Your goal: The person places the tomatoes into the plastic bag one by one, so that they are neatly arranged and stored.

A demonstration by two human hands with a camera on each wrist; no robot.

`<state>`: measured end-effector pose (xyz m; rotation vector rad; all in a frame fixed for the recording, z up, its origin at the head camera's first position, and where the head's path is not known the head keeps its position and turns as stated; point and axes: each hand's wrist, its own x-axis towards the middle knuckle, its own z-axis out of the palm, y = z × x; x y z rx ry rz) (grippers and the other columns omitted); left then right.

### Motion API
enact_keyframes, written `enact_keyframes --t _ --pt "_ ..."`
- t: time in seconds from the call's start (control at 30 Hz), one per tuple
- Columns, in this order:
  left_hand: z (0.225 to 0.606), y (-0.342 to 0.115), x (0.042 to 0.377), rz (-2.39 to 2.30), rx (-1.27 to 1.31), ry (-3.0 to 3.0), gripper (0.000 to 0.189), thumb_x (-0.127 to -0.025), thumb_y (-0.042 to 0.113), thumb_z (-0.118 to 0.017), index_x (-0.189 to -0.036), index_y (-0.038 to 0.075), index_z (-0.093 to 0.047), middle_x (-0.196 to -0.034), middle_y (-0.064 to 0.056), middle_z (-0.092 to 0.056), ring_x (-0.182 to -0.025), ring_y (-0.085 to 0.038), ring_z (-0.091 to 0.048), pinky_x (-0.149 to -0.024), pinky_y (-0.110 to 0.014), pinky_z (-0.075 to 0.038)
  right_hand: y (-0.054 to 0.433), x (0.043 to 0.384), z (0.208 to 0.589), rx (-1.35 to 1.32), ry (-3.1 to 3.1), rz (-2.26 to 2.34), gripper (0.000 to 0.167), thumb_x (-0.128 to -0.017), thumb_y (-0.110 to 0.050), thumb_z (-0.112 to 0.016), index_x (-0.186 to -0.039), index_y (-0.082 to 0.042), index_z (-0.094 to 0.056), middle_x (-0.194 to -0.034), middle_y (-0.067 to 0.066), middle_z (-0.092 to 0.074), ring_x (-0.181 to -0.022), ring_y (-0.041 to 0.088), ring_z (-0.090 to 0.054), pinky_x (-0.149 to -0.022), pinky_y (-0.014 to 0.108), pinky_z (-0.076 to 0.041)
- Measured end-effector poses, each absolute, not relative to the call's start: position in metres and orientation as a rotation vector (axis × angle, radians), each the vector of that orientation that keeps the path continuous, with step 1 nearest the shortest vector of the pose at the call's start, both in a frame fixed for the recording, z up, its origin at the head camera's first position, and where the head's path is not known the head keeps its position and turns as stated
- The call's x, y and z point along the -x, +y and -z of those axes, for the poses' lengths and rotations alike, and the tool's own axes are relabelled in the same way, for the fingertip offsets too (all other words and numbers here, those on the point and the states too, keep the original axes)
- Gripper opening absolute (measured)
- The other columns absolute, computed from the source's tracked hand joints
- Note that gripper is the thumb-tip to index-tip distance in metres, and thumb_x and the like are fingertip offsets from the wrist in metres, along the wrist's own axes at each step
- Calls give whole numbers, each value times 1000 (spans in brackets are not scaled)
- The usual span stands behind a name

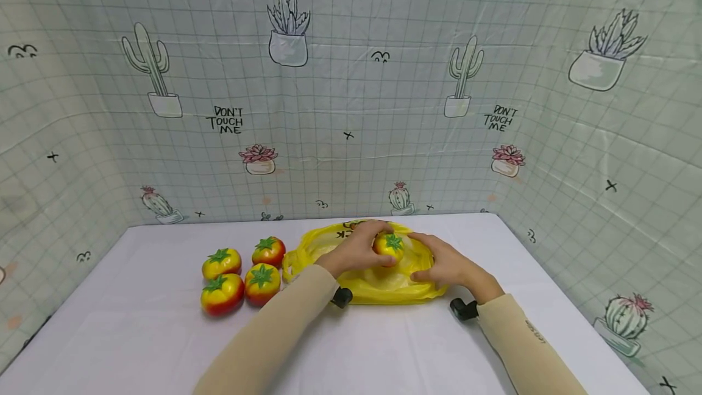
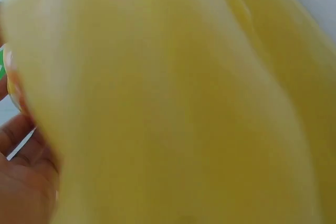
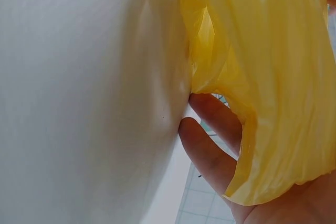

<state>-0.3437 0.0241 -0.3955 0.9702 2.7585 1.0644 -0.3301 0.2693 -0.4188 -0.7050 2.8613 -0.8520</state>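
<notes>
My left hand [image 1: 359, 249] grips a toy tomato [image 1: 390, 247], yellow on top with a green star-shaped calyx, over the yellow plastic bag [image 1: 323, 242]. In the left wrist view the bag's blurred film hides most of that hand, with a sliver of the tomato's red and yellow side [image 2: 16, 90] showing at the left edge. My right hand [image 1: 452, 266] is at the bag's right side, thumb and fingers spread apart. In the right wrist view, two extended fingers [image 3: 210, 153] reach past the bag's edge, and yellow film drapes across the palm.
Several more red and yellow toy tomatoes [image 1: 222, 294] stand grouped left of the bag on the white tablecloth [image 1: 137, 334]. A patterned cloth backdrop [image 1: 351, 96] rises behind and along both sides. Black wrist devices [image 1: 464, 309] sit below both hands.
</notes>
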Motion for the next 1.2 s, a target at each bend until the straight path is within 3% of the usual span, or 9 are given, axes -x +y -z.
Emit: enact_keyframes --t 0.37,0.73,0.97,1.2 --pt "402 35 347 -1121 -800 2723 55 -80 34 -77 -126 19 -52 -121 4 -52 -100 -13 -52 -90 -29 -47 269 331 417 695 2857 843 87 -74 -33 -78 -148 -16 -34 -146 12 -39 -131 33 -38 -105 57 -30" --pt "405 42 346 -1009 -767 2764 57 -84 37 -72 -132 16 -49 -132 -3 -47 -109 -17 -49 -97 -34 -43 269 330 419 713 2865 837 87 -74 -35 -78 -147 -17 -34 -145 14 -39 -131 35 -37 -105 58 -30" --pt "406 39 341 -900 -795 2821 64 -85 39 -70 -140 21 -42 -126 -4 -44 -107 -16 -49 -97 -35 -44 268 330 419 697 2871 825 87 -74 -34 -78 -147 -16 -34 -146 14 -39 -131 37 -37 -105 60 -29" --pt "403 41 337 -879 -778 2860 55 -85 35 -72 -133 20 -48 -118 -3 -44 -99 -15 -51 -93 -32 -46 268 328 420 704 2859 844 86 -74 -35 -77 -147 -17 -35 -145 14 -39 -131 36 -37 -104 61 -29"
